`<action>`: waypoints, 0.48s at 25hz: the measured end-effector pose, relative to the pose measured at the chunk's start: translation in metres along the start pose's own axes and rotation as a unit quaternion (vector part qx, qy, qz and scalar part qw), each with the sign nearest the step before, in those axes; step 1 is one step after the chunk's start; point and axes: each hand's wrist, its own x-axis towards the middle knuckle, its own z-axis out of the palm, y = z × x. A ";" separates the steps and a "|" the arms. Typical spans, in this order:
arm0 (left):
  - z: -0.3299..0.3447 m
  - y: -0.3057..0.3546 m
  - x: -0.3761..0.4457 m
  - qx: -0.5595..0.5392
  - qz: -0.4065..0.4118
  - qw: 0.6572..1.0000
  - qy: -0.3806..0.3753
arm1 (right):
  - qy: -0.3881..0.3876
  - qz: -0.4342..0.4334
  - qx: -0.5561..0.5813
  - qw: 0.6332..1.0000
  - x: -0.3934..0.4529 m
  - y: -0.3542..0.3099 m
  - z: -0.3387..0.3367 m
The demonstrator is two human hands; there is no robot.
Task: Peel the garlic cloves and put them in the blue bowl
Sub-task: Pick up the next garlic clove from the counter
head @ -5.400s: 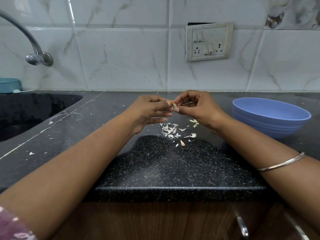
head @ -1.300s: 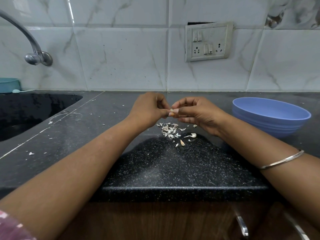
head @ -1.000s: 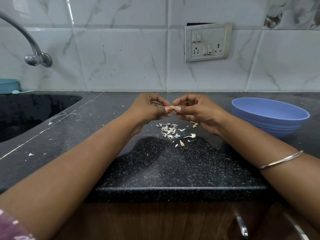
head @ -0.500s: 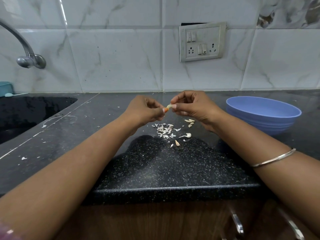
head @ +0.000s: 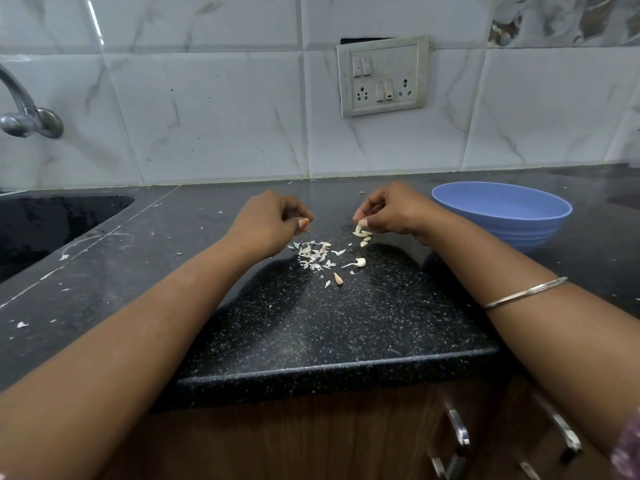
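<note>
My right hand [head: 394,211] pinches a small pale garlic clove [head: 357,230] at its fingertips, just above a few loose cloves [head: 364,241] on the black counter. My left hand [head: 268,223] hovers to the left of it with fingers curled shut; nothing shows in it. Between and below the hands lies a scatter of white garlic skins [head: 313,253]. A clove with a thin tail [head: 360,262] and another small clove [head: 338,279] lie nearer to me. The blue bowl [head: 502,233] stands to the right of my right hand; its inside looks bare from here.
A black sink [head: 52,223] is sunk into the counter at the left, with a metal tap [head: 24,116] above it. A switch and socket plate [head: 382,76] is on the tiled wall. The counter edge [head: 329,370] runs in front, over wooden drawers with metal handles.
My hands were together, working on one clove; now they have parted. The right hand has dropped toward the loose cloves with the clove; the left has drawn back left.
</note>
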 end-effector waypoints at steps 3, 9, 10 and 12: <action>0.000 0.001 0.000 0.017 0.004 1.000 0.000 | -0.009 0.021 -0.038 0.999 0.002 0.004 0.003; -0.001 0.003 -0.002 0.036 0.009 0.999 -0.011 | -0.008 0.040 -0.040 0.998 0.006 0.006 0.006; -0.001 0.003 -0.002 0.034 0.009 0.999 -0.013 | -0.008 0.042 -0.035 0.998 0.006 0.007 0.006; -0.001 0.004 -0.003 0.032 0.009 0.999 -0.016 | -0.002 0.046 -0.023 0.999 0.005 0.007 0.006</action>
